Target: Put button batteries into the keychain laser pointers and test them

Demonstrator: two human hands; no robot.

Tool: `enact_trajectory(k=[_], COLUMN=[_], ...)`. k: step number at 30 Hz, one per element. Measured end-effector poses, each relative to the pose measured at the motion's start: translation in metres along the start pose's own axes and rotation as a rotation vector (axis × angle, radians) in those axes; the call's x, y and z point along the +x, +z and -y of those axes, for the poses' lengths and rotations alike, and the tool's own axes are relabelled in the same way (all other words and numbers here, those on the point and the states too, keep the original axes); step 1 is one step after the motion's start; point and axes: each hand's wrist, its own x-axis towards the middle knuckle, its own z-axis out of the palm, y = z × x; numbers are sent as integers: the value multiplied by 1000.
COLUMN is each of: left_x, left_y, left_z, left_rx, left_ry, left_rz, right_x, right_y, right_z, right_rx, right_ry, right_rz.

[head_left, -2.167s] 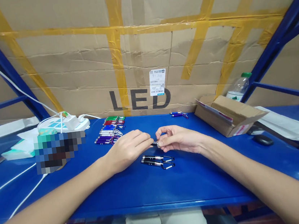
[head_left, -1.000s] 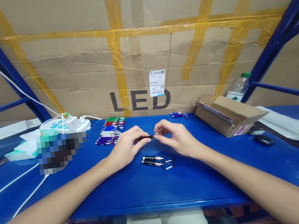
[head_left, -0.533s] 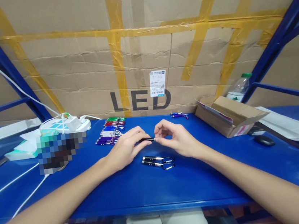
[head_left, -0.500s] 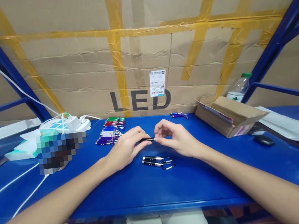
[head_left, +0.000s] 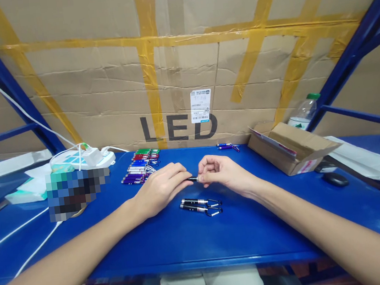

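Note:
My left hand (head_left: pixel 163 183) is closed around one end of a slim black keychain penlight (head_left: pixel 193 178), and its fingers cover most of the barrel. My right hand (head_left: pixel 218 172) pinches the silvery other end between thumb and fingertips. Just below the hands, two black penlights (head_left: pixel 193 208) with black carabiner clips lie side by side on the blue table (head_left: pixel 203 247). To the left of my left hand is a row of several penlights (head_left: pixel 138 169), grouped by colour: green, red, blue, silver and purple.
Blue and purple penlights (head_left: pixel 225 147) lie at the back. An open cardboard box (head_left: pixel 293 148) stands at right beside a black mouse (head_left: pixel 335 179) and a plastic bottle (head_left: pixel 303 112). At left are a power strip (head_left: pixel 105 159), white cables and a tissue pack (head_left: pixel 29 190). Cardboard (head_left: pixel 111 92) walls the back.
My right hand's fingers have curled in more tightly at the penlight's end. My left hand has shifted slightly, and the penlight has moved a little to the right.

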Motion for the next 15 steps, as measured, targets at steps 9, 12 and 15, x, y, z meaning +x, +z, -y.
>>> enact_trajectory(k=[9,12,15], left_x=[1,2,2], left_y=[5,5,4], left_z=[-5,-5,-4], left_rx=[-214,-258,-252], left_ry=[-194,-251,-290], left_rz=[99,103,76], right_x=[3,6,10], right_y=[-13,-22,-35], right_z=[4,2,-5], right_rx=[-40,-146,-465], right_ry=[61,8,-103], right_rz=[133,116,-50])
